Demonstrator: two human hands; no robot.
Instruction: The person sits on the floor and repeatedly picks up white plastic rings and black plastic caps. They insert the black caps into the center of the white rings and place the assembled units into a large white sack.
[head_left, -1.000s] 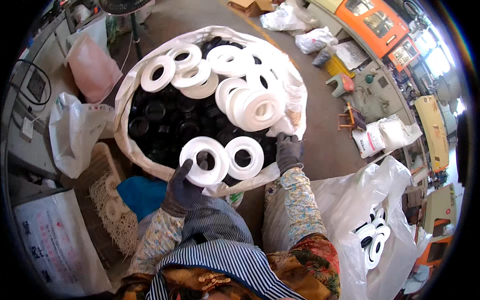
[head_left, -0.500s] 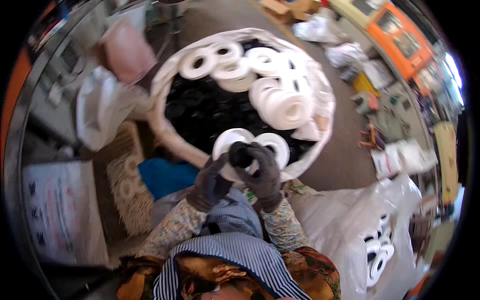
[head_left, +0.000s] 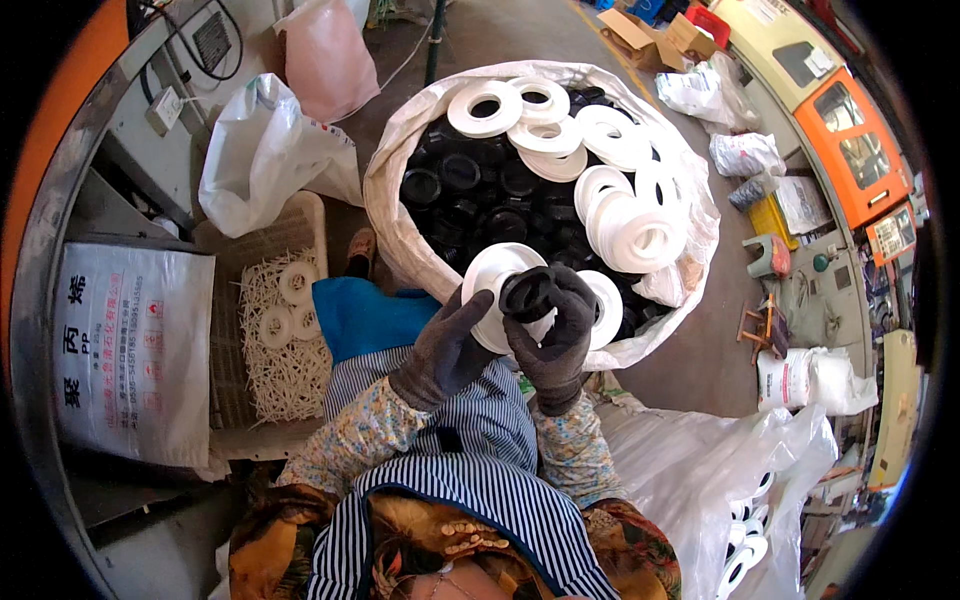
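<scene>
The person's gloved left hand [head_left: 437,352] grips a flanged white ring [head_left: 488,266] by the rim just beyond its thumb. The right hand [head_left: 556,345] pinches a black ring [head_left: 524,294] at its fingertips, in front of the white ring. A second white ring [head_left: 606,312] lies just right of the right hand. Beyond both hands, a wide sack [head_left: 392,240] holds black pieces [head_left: 462,172] with more white rings [head_left: 640,235] on top.
</scene>
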